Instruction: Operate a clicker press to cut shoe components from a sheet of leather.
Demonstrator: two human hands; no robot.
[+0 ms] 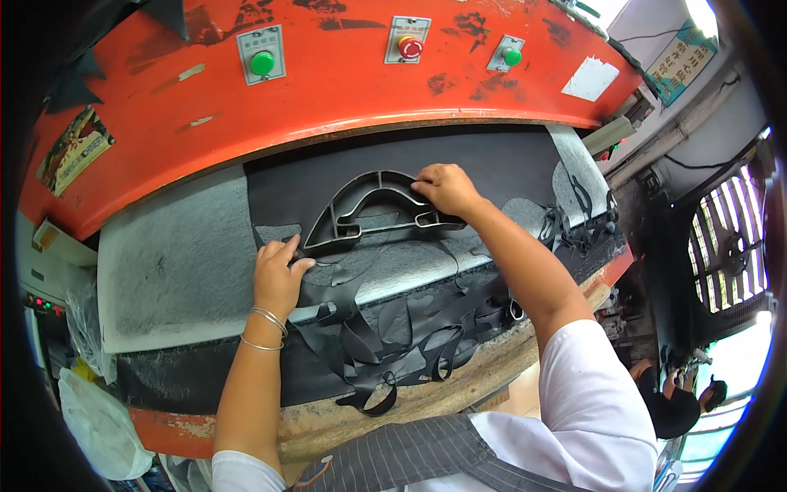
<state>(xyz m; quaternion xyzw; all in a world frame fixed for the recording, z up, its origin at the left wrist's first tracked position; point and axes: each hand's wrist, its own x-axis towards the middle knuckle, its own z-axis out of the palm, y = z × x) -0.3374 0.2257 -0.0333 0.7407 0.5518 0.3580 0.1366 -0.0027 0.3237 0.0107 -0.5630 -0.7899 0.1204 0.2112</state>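
Note:
A steel cutting die (379, 190), arched with a flat lower side, rests on a black leather-like sheet (279, 184) and partly spans the gap below it. My right hand (447, 190) is closed over the die's right end, fingers on its upper rim. Beside the die's pointed left tip lies my left hand (279, 271), thumb and index finger apart, at the sheet's ragged lower edge. Whether its fingertips press on a scrap there I cannot make out. Under the sheet shows a worn grey-white cutting board (176, 262).
Black offcut strips (369, 336) tangle along the near edge, with more at the right (574, 217). Behind stands an orange press beam (328, 74) with green buttons (262, 63) and a red stop button (410, 47). A plastic bag (102, 422) hangs left; another person (668, 402) is far right.

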